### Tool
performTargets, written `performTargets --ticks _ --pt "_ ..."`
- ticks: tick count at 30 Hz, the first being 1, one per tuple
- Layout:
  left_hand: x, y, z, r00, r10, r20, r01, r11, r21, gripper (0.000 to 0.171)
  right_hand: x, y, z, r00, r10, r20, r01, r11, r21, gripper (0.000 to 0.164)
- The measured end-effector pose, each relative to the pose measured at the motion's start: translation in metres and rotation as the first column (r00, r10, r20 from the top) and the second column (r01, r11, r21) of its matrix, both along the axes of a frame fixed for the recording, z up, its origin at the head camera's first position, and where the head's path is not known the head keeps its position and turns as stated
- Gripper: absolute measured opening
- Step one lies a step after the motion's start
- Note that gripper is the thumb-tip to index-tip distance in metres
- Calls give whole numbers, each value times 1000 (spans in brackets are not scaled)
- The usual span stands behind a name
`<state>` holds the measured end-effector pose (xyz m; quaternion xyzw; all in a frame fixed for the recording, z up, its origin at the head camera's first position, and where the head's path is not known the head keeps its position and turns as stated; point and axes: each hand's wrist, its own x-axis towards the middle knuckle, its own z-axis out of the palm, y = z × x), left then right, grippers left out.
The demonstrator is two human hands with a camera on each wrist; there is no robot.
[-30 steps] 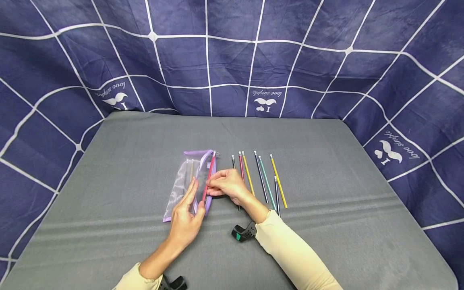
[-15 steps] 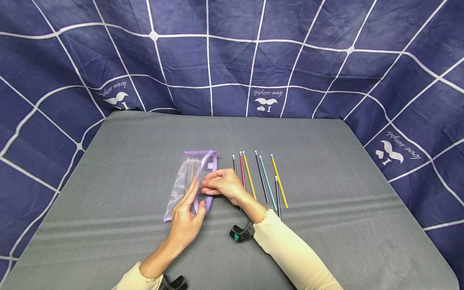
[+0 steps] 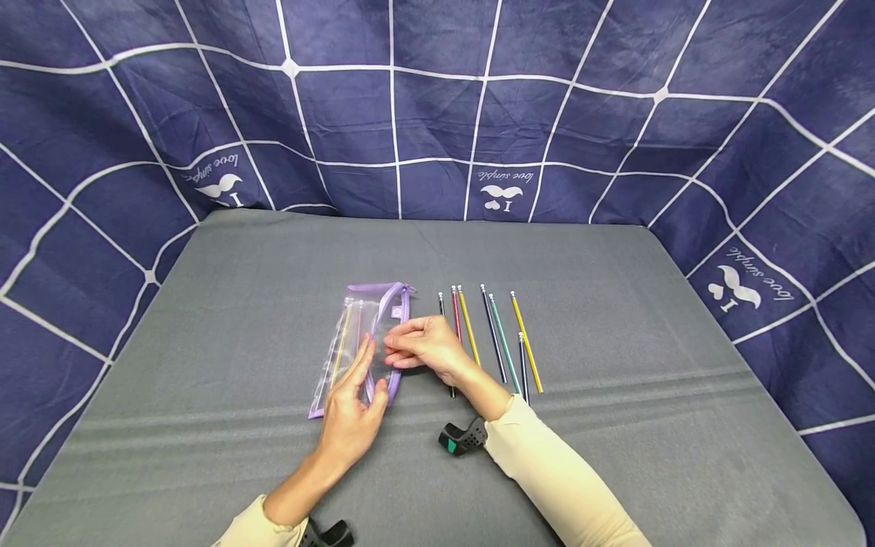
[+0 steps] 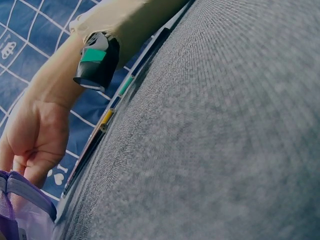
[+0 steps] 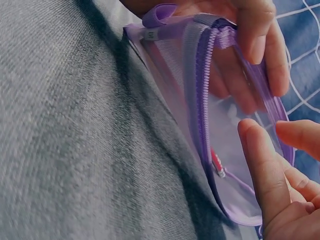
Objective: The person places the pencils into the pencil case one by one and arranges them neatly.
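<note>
My left hand [image 3: 350,414] grasps the near end of the purple pouch [image 3: 374,319], fingers along its upper side by the open zip [image 5: 202,100]. My right hand [image 3: 427,349] is at the mouth, released, thumb and forefinger apart. Inside, a yellow pencil [image 3: 340,342] lies left of my left fingers, with a red pencil [image 5: 217,164] nearby. Loose pencils [image 3: 494,334] lie right of my right hand, some partly hidden by it.

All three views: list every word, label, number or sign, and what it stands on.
"I" with a heart, upside down in head view, on blue cloth.
"love simple", likewise, beside a moustache, same cloth.
Tag on purple pouch, head view: too small.
Pouch label, right wrist view: too small.
</note>
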<state>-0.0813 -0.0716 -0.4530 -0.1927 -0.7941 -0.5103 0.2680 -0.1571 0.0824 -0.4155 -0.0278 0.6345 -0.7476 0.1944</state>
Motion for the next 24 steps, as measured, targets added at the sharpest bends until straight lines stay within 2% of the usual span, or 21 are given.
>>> performTargets --ticks 8,15,24 --pt "-1 0 0 1000 -3 -18 3 1000 3 60 0 10 4 1000 -12 -13 12 1000 -2 31" --pt "1 0 1 1000 -2 1 2 1000 -3 61 0 23 6 999 -19 -37 19 1000 17 32" --pt "1 0 1 1000 4 -5 -4 1000 -9 60 1 42 15 996 -78 -35 78 997 2 36"
